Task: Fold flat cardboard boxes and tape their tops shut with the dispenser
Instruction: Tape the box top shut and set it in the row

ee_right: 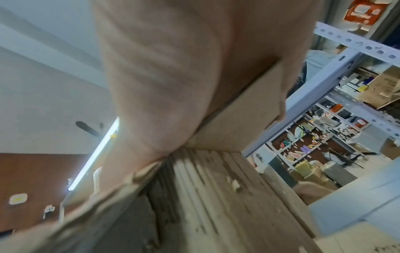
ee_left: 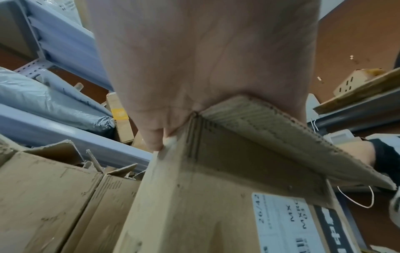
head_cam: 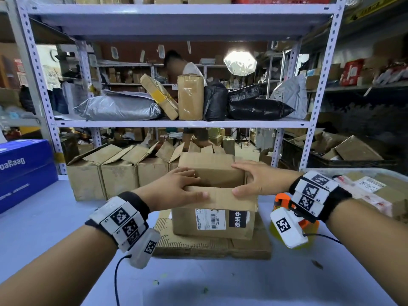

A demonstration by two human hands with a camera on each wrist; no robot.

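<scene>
A brown cardboard box [head_cam: 214, 219] with a white shipping label stands on a pile of flat cardboard [head_cam: 212, 246] at the middle of the table. Its far flap [head_cam: 207, 166] and near flap [head_cam: 220, 197] lean inward with a gap between them. My left hand [head_cam: 185, 184] lies over the left end, fingers on the far flap and thumb on the near one. My right hand [head_cam: 245, 180] spans the right end the same way. The left wrist view shows my left hand [ee_left: 194, 68] pressed on the box [ee_left: 216, 205] corner. An orange and yellow tape dispenser [head_cam: 283, 198] sits right of the box, partly hidden by my wrist.
A row of open-topped cardboard boxes [head_cam: 119, 173] stands behind the box against the shelf rack [head_cam: 176, 123]. A blue carton [head_cam: 24, 168] is at the left. A grey tray [head_cam: 353, 172] with parcels is at the right. A person [head_cam: 189, 69] stands beyond the rack.
</scene>
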